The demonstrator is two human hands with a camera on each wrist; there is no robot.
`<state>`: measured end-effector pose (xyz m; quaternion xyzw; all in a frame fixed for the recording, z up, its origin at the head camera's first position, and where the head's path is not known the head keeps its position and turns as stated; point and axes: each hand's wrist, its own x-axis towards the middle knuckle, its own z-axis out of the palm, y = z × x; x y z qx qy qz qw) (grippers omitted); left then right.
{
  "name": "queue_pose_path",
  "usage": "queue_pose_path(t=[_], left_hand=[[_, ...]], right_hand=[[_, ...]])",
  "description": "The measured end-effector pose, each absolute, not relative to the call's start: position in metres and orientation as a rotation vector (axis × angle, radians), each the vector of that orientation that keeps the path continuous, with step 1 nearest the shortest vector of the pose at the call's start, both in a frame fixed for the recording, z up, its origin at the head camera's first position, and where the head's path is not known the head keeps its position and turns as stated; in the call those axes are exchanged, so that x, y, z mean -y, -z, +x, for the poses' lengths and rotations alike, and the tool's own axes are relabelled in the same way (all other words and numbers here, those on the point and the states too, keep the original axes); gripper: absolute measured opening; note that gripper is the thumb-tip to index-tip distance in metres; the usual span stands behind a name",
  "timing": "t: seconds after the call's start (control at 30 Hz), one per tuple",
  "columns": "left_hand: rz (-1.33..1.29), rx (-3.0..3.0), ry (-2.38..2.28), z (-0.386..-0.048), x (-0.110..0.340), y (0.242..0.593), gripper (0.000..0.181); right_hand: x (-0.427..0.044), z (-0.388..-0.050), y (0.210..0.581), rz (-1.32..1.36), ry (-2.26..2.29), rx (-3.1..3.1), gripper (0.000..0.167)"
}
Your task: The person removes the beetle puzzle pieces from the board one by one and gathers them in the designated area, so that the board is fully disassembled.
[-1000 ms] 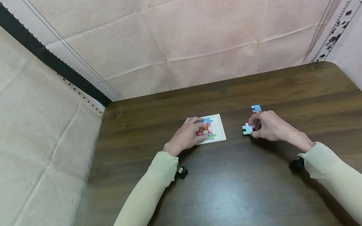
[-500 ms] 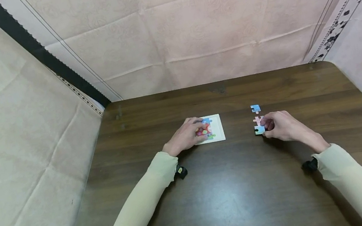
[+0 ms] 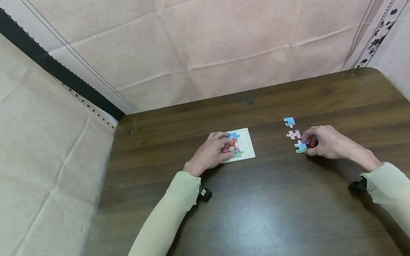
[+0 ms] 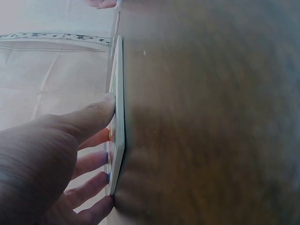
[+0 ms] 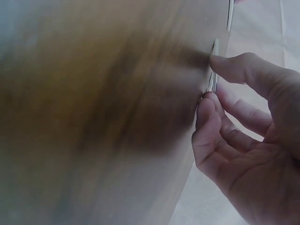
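In the head view a white-bordered puzzle board (image 3: 247, 143) with a colourful picture lies flat on the table. My left hand (image 3: 209, 153) rests on its left part, fingers spread and covering some of the picture. The left wrist view has the left hand (image 4: 42, 159) with thumb and fingertips on the board (image 4: 120, 122). My right hand (image 3: 327, 142) pinches the right side of a blue-green puzzle piece (image 3: 300, 148) at the table surface. Seen from the right wrist, the thumb of the right hand (image 5: 258, 136) touches a thin piece edge (image 5: 216, 48), other fingers curled.
Above the held piece lie a pink puzzle piece (image 3: 293, 134) and, farther back, a blue one (image 3: 289, 122). The brown wooden table (image 3: 242, 211) ends at a pale cloth backdrop (image 3: 224, 44); more cloth hangs at both sides.
My right hand has moved right with the blue-green piece, which now sits below the pink piece; the pink piece has come into view. My left hand has stayed on the board.
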<state>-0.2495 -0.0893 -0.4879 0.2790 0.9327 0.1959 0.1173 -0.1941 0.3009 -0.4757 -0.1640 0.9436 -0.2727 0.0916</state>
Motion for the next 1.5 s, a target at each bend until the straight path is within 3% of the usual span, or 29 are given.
queue_pose_path(t=[0.83,1.1,1.5], left_hand=[[0.790,-2.715,-0.567,-0.250,0.090,0.489,0.051],[0.828,-2.735,-0.510,-0.252,0.090,0.487,0.060],[0.844,-2.757,-0.488,-0.251,0.090,0.486,0.060]], right_hand=[[-0.305,-0.201,0.473,-0.432,0.829,-2.698,0.028],[-0.306,-0.200,0.469,-0.441,0.842,-2.719,0.035],[-0.279,-0.210,0.452,-0.449,0.825,-2.765,0.026]])
